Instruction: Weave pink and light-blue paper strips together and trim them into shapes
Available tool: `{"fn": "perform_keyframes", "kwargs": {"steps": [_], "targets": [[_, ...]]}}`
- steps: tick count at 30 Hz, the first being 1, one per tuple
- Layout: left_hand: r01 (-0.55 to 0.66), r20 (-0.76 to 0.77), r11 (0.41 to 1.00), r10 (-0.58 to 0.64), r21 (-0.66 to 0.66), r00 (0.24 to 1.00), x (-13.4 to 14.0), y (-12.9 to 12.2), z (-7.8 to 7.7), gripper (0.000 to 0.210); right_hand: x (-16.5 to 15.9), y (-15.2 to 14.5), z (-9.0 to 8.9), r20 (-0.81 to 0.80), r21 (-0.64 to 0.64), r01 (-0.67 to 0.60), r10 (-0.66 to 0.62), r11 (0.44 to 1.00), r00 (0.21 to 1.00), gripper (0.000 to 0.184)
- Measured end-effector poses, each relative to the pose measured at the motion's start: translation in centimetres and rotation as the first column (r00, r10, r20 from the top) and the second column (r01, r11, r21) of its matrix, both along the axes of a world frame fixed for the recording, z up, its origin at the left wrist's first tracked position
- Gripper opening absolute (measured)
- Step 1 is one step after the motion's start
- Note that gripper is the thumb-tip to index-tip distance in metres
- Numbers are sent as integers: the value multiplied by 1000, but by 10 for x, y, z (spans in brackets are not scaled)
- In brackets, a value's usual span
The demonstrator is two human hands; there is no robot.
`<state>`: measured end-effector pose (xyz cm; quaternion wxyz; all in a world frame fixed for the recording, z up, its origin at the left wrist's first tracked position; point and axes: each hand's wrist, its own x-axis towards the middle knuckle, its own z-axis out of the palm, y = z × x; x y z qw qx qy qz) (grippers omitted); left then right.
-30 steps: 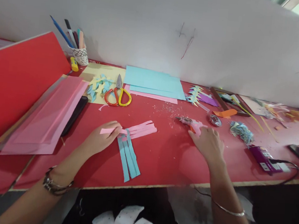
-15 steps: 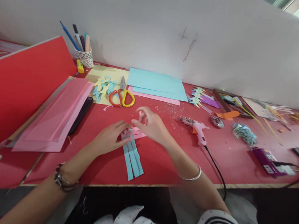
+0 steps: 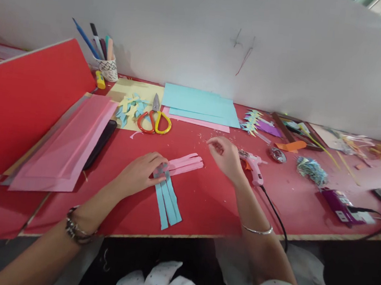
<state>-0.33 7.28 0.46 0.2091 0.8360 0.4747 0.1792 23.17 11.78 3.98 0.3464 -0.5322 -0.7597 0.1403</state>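
Note:
My left hand (image 3: 142, 174) presses and grips the spot where blue paper strips (image 3: 168, 203) cross pink paper strips (image 3: 186, 163), which look interlaced there. Its thumb and fingers partly cover this crossing. The blue strips run toward me, the pink ones off to the right. My right hand (image 3: 224, 157) hovers away from the strips, left of a pink glue gun (image 3: 254, 167). Its fingers are loosely bent and apart, and nothing shows in them.
Scissors (image 3: 154, 119) with red and yellow handles lie by paper scraps (image 3: 131, 109). Blue sheets (image 3: 197, 104) rest along the wall. Pink sheets (image 3: 64, 147) overlap a dark object at left. A purple power strip (image 3: 338, 205), wooden tray (image 3: 297, 131) and pen cup (image 3: 108, 69) stand around.
My right hand has left the paper strips and moved right toward the glue gun, uncovering the pink strips. My left hand has stayed on the crossing.

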Motion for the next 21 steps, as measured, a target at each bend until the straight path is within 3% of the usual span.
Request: {"fn": "perform_keyframes", "kwargs": {"steps": [3,7,21], "targets": [[16,-14,1000,-16,15,1000,0,1,-1,20,3,-4,-6,81,83,-131,125,988,989,19],[38,-50,999,-36,37,998,-1,2,-1,21,-1,-11,-17,313,56,-284,253,957,915,25],[79,-91,985,-66,152,994,-3,1,-5,36,-33,-34,-21,613,-134,-434,418,891,671,30]]}}
